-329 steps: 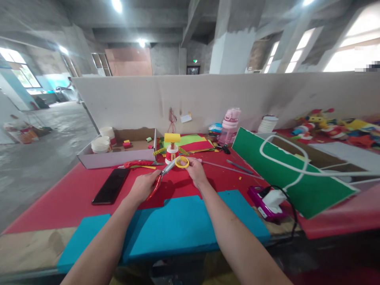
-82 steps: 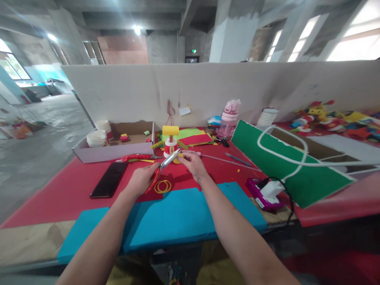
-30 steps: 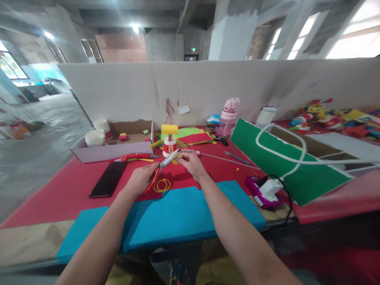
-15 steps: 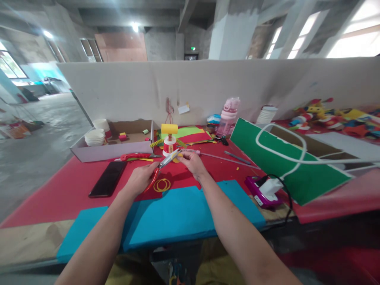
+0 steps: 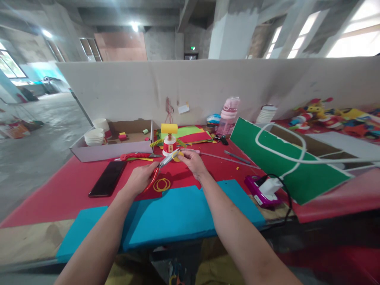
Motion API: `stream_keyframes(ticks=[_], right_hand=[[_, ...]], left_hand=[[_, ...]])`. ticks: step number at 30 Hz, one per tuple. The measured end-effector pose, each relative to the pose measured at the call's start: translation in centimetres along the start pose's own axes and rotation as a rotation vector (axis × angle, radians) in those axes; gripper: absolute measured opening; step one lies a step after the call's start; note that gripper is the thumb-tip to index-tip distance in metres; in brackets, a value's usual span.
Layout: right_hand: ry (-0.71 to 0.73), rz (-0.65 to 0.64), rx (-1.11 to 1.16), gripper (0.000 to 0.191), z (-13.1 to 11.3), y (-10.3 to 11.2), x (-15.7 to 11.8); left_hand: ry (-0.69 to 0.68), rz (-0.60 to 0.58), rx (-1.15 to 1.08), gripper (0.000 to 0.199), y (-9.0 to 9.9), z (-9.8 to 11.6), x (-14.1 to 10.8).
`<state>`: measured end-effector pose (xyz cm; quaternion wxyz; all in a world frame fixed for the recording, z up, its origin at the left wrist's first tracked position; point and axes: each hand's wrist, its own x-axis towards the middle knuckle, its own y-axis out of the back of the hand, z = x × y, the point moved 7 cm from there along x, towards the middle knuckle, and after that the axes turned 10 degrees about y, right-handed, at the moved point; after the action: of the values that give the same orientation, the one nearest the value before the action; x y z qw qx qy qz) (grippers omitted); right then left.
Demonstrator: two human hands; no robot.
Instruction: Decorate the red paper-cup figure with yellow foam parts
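Observation:
My left hand (image 5: 141, 179) is closed around the red handles of a pair of scissors (image 5: 163, 162), whose blades point up and to the right. Between the fingertips of my right hand (image 5: 192, 163) is a small round piece of yellow paper (image 5: 178, 157), right against the blades. Just behind the blades stands a paper-cup figure (image 5: 170, 145) with a yellow roll on top, a coiled neck and folded yellow-green arms. Thin yellow paper rings (image 5: 162, 185) lie on the red table cover below the scissors.
A black phone (image 5: 107, 179) and a red-handled tool (image 5: 138, 156) lie at left, near a shallow box (image 5: 113, 152) with paper cups. To the right are a purple power strip (image 5: 263, 194), a green board (image 5: 282, 158) and a white cable. Blue sheets (image 5: 178, 217) cover the front edge.
Almost nothing differs. Both hands, the scissors and the yellow paper piece keep nearly the same position.

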<state>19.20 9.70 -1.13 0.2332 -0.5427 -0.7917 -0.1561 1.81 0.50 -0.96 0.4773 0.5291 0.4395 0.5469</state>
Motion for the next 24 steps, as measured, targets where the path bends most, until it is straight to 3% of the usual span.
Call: stream_keyframes(ticks=[12,24], right_hand=[[-0.005,0.040,0.014,0.024,0.25,0.32,0.00],[-0.053,0.002,0.075,0.033,0.35,-0.47,-0.15]], left_hand=[[-0.022,-0.003,-0.013,0.042,-0.24,-0.05,0.15],[-0.042,0.017,-0.048,0.040,-0.40,-0.01,0.27]])
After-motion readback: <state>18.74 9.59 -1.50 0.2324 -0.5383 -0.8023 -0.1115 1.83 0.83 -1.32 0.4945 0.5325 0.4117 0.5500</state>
